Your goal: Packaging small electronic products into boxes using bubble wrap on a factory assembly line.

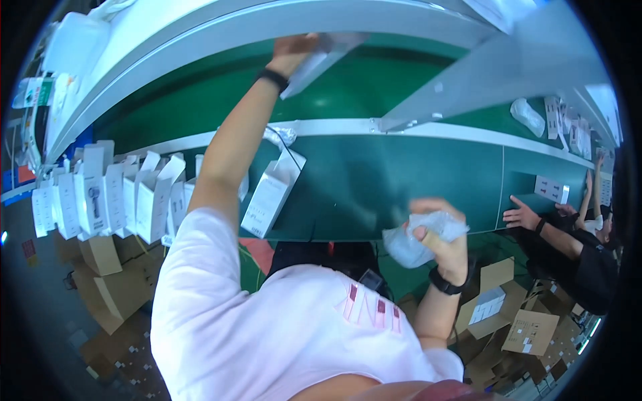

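At the far side of the bench, my left hand [292,53] grips a blurred, tilted white box [319,65]; its fingers are partly hidden. My right hand [445,244] is closed round a translucent plastic bag [409,246] at the near edge of the bench. What the bag contains, I cannot make out. Between my arms, a white carton [269,200] lies tilted on the dark green bench top [388,180], its flap raised. A dark cord runs over that carton, and a crinkled clear wrapping [279,137] lies behind it.
Several white cartons [93,197], some with raised flaps, stand in a row on the left. A grey post [468,83] crosses the right. Another person's hand [521,214] rests near a white box [552,189]. Open brown cardboard boxes [491,301] lie below the bench.
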{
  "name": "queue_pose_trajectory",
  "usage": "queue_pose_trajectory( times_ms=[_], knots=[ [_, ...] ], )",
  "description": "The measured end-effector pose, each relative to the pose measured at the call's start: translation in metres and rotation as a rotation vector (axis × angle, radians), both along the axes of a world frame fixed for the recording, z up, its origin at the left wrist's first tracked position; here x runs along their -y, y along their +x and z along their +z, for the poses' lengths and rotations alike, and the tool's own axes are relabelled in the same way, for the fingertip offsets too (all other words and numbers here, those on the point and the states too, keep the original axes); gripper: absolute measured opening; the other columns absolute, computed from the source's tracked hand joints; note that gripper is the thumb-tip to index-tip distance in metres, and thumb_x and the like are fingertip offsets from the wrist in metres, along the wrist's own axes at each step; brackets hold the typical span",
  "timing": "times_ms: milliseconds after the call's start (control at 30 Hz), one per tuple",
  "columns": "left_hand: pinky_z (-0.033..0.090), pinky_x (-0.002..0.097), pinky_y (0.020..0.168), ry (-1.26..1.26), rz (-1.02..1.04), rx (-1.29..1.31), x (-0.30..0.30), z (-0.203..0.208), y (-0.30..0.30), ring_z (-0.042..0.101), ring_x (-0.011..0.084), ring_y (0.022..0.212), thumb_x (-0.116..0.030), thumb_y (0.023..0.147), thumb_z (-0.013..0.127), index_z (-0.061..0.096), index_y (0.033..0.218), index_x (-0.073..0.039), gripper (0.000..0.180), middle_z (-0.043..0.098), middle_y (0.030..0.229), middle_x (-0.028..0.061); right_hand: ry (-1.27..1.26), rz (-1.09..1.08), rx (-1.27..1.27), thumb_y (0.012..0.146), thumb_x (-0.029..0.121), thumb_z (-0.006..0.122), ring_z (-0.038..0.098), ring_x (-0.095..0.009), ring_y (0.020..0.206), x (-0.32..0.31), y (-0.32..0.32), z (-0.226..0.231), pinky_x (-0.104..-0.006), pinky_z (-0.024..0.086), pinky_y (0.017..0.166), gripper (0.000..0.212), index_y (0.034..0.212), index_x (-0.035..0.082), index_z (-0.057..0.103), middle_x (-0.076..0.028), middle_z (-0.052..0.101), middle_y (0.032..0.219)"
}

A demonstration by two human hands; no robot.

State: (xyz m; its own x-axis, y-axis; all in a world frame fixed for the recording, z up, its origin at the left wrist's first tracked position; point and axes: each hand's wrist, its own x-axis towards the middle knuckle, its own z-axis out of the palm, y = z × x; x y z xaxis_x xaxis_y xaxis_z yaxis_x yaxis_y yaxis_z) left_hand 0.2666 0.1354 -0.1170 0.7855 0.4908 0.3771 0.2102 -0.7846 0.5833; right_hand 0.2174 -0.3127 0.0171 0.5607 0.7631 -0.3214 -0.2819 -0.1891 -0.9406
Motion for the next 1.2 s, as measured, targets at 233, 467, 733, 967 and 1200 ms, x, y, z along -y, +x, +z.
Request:
queue_pose_trajectory(
  times_ms=[233,467,733,967,1200],
  knots=[
    [0.031,0.037,0.045,-0.461,-0.267,-0.422,0.158,0.141,-0.158,0.04,0.0141,0.045,-0.021,0.083,0.057,0.055,0.059,0.003,0.035,0.046,0.049,0.0099,0.099,0.268,0.505,0.076,0.033,0.074,0.063,-0.023,0.086,-0.048,-0.005,0.023,-0.0335,0.049,0.075,0.073,0.136,0.004,0.043,-0.016,0.066,0.103],
    [0.05,0.0362,0.087,-1.901,-0.018,-0.638,0.239,0.076,-0.208,0.065,0.0206,0.094,-0.032,0.09,0.044,0.059,0.113,-0.002,0.041,0.067,0.105,0.0108,-0.077,0.408,0.353,0.077,0.029,0.074,0.063,-0.028,0.095,-0.025,-0.02,-0.032,-0.036,0.048,0.083,0.039,0.102,0.002,0.06,-0.017,0.065,0.105],
    [0.049,0.0468,0.092,-2.959,0.064,-0.103,0.235,-0.053,-0.19,0.051,0.0391,0.119,-0.039,0.096,0.042,0.041,0.139,-0.009,0.052,0.048,0.133,0.0253,-0.174,-0.085,-0.078,0.079,0.019,0.074,0.061,-0.014,0.086,0.046,0.028,-0.092,-0.0283,0.049,0.074,0.034,0.106,0.001,0.063,-0.007,0.066,0.097],
    [0.046,0.0492,0.097,-2.975,0.215,0.034,0.294,-0.023,-0.208,0.056,0.0369,0.108,-0.04,0.099,0.037,0.046,0.132,-0.003,0.051,0.054,0.124,0.0214,0.135,-0.387,-0.561,0.088,0.026,0.065,0.061,-0.021,0.073,0.125,0.104,-0.063,-0.0361,0.052,0.07,0.033,0.11,0.003,0.056,-0.009,0.061,0.082],
    [0.048,0.0329,0.088,-1.709,0.004,-0.155,0.311,0.077,-0.191,0.064,0.0177,0.091,-0.041,0.099,0.035,0.057,0.119,-0.006,0.046,0.066,0.105,0.0068,0.56,-0.523,-0.311,0.093,0.032,0.056,0.058,-0.033,0.101,0.05,0.114,0.015,-0.0519,0.042,0.099,0.033,0.109,0.003,0.051,-0.017,0.06,0.098]
  ],
)
